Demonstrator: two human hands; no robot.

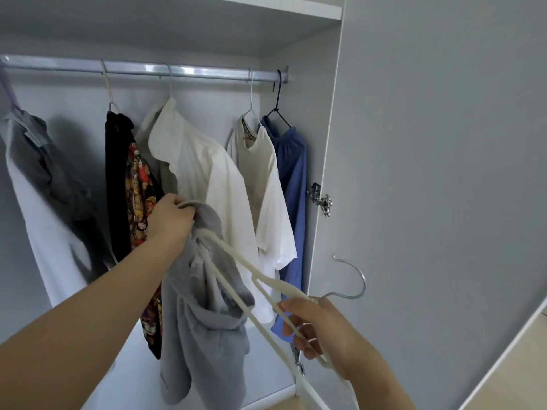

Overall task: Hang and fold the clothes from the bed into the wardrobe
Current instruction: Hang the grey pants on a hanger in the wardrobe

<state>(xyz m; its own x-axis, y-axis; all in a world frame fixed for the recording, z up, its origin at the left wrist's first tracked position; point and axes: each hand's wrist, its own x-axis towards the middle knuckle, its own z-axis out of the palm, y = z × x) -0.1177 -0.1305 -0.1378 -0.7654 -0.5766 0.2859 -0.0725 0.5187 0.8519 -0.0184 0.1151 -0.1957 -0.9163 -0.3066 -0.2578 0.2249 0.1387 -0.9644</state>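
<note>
Left hand: your left hand [170, 218] is closed in a fist on the top edge of the grey garment [204, 324], holding it up in front of the open wardrobe.
Right hand: your right hand [321, 332] is curled shut around the cream hanger [236, 270] close to its neck, fingers [291, 316] wrapped over the two arms.
Hanger: it lies tilted, long axis running from lower right by your right hand up and left into the bunched grey cloth; its metal hook [350, 281] points up and right, toward the wardrobe door [444, 173].
Grey garment: it hangs crumpled and mostly vertical from your left hand, one hanger arm threaded into its folds, hem low near the wardrobe floor.
Rail: the metal rail [177, 71] runs across the wardrobe under a shelf [281, 7].
Already hung: from left, a grey-and-white top [38, 179], a black printed shirt [130, 184], a white shirt [207, 179], a cream T-shirt [266, 179] and a blue garment [293, 173].
Position: the grey garment is in front of the white shirt, below the rail.
</note>
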